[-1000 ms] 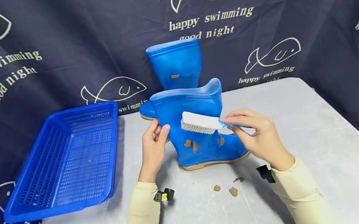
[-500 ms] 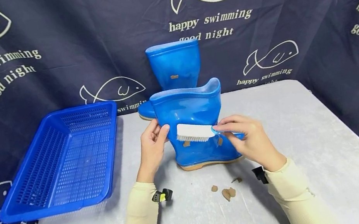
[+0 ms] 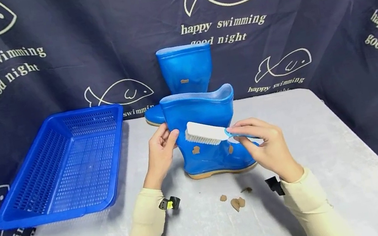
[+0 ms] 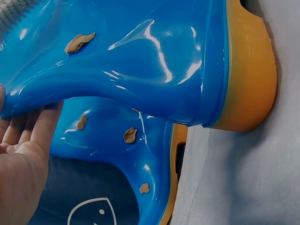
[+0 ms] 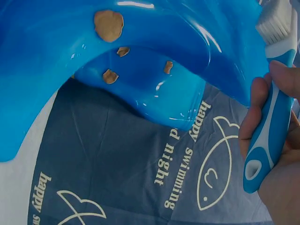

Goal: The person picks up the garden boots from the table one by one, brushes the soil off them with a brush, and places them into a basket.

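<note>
A blue rain boot (image 3: 199, 110) with a tan sole stands upright on the table, toe to the right. My left hand (image 3: 160, 151) grips the back edge of its shaft, thumb on the near side and fingers behind. In my right hand (image 3: 271, 142) is a scrub brush (image 3: 207, 131), held by its blue-and-white handle (image 5: 269, 133), white bristles down in front of the shaft. Whether the bristles touch the boot, I cannot tell. Brown patches stick to the boot, one at the ankle (image 3: 195, 150) and another towards the toe (image 3: 230, 149).
Behind stands a second blue boot (image 3: 186, 67), partly hidden, with brown patches on it too. A blue plastic basket (image 3: 117, 179) lies at the left. Several brown flakes (image 3: 235, 204) lie on the table (image 3: 207, 234) before the near boot. A dark printed cloth (image 3: 116, 30) hangs behind.
The brush has gone down and left across the shaft, then up a little. One brown patch at the ankle has come off, and another flake lies on the table. My left hand keeps its grip.
</note>
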Motion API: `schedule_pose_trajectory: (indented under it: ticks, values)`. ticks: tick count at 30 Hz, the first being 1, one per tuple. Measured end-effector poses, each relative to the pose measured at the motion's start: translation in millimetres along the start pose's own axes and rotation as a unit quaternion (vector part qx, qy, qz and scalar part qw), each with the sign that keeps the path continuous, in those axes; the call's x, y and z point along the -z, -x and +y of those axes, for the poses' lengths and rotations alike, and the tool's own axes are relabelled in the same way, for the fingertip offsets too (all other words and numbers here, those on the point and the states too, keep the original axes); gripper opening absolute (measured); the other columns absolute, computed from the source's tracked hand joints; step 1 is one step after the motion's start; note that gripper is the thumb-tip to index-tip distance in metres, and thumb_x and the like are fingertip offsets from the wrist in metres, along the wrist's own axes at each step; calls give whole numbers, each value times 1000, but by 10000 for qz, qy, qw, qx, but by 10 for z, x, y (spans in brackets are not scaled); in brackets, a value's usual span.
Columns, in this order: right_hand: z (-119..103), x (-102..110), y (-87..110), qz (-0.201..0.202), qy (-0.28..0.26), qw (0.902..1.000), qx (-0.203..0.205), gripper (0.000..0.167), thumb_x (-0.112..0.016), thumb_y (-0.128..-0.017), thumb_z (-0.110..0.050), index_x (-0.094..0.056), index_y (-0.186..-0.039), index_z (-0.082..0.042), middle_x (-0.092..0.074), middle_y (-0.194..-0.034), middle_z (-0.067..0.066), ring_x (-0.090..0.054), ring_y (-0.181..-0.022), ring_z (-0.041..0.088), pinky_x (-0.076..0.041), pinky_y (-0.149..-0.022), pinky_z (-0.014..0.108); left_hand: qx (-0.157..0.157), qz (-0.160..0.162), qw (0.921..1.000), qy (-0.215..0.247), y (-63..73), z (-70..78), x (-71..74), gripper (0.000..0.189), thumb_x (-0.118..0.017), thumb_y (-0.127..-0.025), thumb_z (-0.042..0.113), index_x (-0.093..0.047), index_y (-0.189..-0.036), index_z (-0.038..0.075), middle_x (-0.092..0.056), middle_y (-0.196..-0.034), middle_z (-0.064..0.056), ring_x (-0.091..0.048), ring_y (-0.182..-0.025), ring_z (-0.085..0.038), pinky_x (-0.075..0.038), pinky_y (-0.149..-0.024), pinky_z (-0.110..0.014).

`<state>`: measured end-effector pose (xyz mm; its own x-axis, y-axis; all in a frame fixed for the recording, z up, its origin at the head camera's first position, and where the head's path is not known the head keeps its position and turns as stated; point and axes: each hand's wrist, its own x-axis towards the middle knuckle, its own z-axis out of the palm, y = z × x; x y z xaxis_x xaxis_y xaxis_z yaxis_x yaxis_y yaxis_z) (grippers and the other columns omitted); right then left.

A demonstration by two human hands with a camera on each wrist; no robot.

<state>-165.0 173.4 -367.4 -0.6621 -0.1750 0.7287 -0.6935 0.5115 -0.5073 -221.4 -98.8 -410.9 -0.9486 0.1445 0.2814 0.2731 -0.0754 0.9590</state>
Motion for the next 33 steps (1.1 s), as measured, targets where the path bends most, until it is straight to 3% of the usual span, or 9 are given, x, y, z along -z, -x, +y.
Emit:
schedule_pose_trajectory:
  ticks: [10, 20, 28, 33]
  values:
    - [105, -4, 197, -237, 211, 9994, -141, 36, -69, -81, 16, -81, -102, -10, -75, -100, 9, -68, -91, 13, -50, -83, 9, 51, -32, 9999, -87, -16, 16, 0, 44, -56, -104, 24, -51, -142, 2, -65, -135, -19, -68, -120, -32, -60, -90, -31]
    - [112, -105, 392, -715, 148, 9964, -432, 35, -70, -84, 15, -79, -107, -9, -74, -105, 7, -65, -93, 16, -49, -76, 10, 103, 24, 9999, -88, 16, 49, -3, 45, -59, -103, 25, -51, -142, 4, -66, -135, -18, -69, -118, -32, -60, -90, -31]
    - [100, 1, 495, -701, 349, 9960, -429, 37, -71, -83, 14, -80, -107, -13, -74, -104, 5, -65, -95, 11, -48, -82, 8, 40, -72, 10000, -25, 0, 60, -7, 46, -58, -103, 24, -50, -143, 2, -64, -136, -20, -67, -120, -34, -60, -91, -32]
    - [61, 67, 418, -585, 388, 9966, -434, 37, -70, -83, 13, -80, -106, -15, -74, -104, 5, -65, -99, 7, -48, -86, 8, 59, -76, 9999, -131, 18, 78, 9, 46, -58, -104, 24, -50, -143, 3, -64, -137, -19, -67, -121, -33, -60, -92, -35]
